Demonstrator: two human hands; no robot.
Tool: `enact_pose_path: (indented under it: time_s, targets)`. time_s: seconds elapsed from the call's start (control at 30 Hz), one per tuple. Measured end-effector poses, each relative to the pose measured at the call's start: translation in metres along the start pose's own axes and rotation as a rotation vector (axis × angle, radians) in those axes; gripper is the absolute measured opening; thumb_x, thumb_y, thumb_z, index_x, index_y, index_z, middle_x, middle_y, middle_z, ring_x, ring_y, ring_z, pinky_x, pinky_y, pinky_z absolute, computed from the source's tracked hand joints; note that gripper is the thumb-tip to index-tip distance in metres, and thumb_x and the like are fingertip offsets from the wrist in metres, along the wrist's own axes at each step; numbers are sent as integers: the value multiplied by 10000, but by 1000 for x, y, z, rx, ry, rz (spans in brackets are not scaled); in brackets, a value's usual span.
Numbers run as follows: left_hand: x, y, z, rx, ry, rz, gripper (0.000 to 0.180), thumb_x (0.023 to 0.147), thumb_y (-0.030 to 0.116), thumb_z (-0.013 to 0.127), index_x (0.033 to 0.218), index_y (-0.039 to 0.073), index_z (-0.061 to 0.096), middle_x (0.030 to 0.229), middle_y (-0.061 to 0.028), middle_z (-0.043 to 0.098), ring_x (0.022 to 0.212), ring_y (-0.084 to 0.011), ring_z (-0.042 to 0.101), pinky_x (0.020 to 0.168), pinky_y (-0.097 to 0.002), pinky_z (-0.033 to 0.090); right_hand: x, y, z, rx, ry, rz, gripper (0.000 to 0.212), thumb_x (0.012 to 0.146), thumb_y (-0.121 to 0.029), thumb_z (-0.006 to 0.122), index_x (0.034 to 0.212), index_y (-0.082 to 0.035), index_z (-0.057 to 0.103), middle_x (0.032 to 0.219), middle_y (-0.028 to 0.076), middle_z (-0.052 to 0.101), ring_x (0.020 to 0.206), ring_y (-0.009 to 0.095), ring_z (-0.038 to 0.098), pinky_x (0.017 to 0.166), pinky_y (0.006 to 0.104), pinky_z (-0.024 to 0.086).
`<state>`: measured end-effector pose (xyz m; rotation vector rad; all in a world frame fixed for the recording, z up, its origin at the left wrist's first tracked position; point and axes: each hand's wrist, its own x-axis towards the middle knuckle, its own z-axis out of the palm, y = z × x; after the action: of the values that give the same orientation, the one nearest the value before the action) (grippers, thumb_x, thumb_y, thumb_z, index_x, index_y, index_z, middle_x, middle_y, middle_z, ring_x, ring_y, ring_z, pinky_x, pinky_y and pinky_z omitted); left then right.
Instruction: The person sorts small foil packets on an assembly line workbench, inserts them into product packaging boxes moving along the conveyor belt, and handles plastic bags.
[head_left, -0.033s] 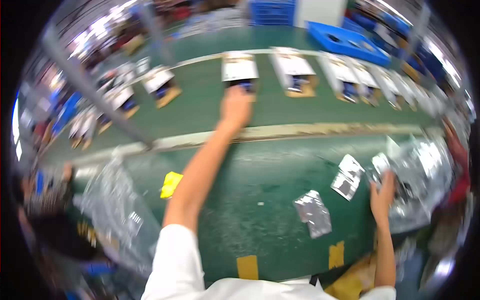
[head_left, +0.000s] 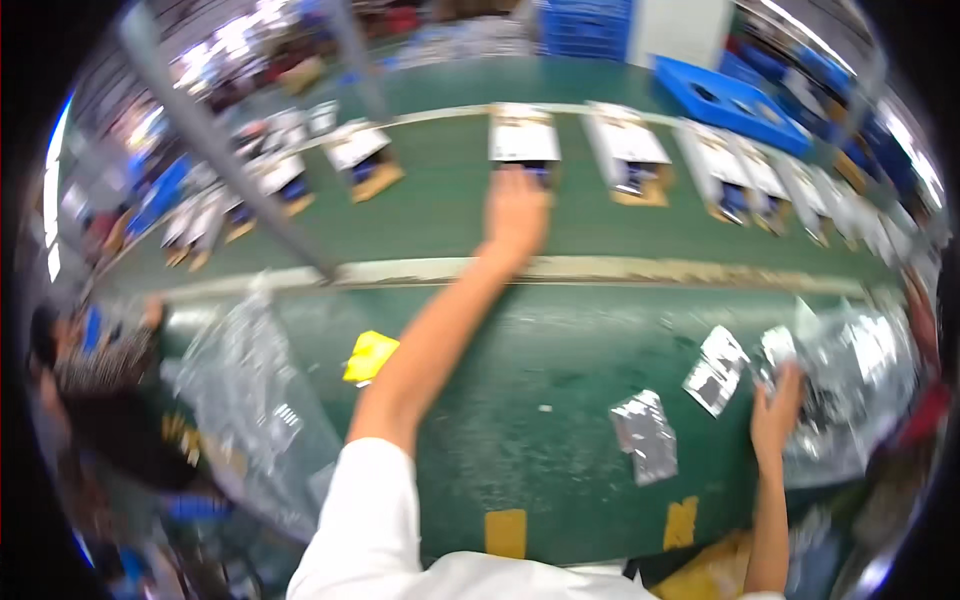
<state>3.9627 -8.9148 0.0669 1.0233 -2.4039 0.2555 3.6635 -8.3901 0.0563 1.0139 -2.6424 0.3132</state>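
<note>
My left hand (head_left: 517, 212) reaches far forward to the near end of an open white box (head_left: 525, 135). Its fingers are at the opening, where something blue shows; they are blurred and partly hidden, so their grip cannot be made out. On the right, my right hand (head_left: 776, 412) is at the edge of a clear plastic bag (head_left: 855, 400), thumb and fingers apart. A silver packet (head_left: 778, 345) lies just beyond its fingertips; whether they touch is unclear. Two more silver packets, one (head_left: 716, 370) farther off and one (head_left: 645, 437) nearer, lie on the green table (head_left: 520, 430).
More white boxes (head_left: 628, 150) line the green belt (head_left: 430, 215) behind a pale rail (head_left: 600, 268). A yellow packet (head_left: 370, 357) lies by my left forearm. Another clear bag (head_left: 250, 400) hangs over the left edge. A grey post (head_left: 225, 150) stands left; a blue tray (head_left: 730, 105) sits back right.
The whole scene sits farther right in the picture as the view turns slightly left. My left hand stays at the same box and my right hand beside the bag.
</note>
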Motion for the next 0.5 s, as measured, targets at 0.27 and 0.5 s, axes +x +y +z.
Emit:
enact_pose_path:
  time_s: [0.27,0.5]
  targets:
    - [-142,157,-131,-605,-388,590,800,950,392,625,1601,61,299,1682,-237,178,1552,-430,190,1212,-614,229,-20,-97,-43,374,36,17,615,833,18,514,1447,32,495,1431,299,532,1332,464,501,1118,454,407]
    - [-194,163,-162,-488,-367,731,674,877,592,654,1440,231,578,1601,-128,409,1491,-340,356,1141,-735,217,-46,-167,-38,252,-67,-143,618,764,9,598,1379,3,532,1434,252,531,1214,430,593,1005,505,483]
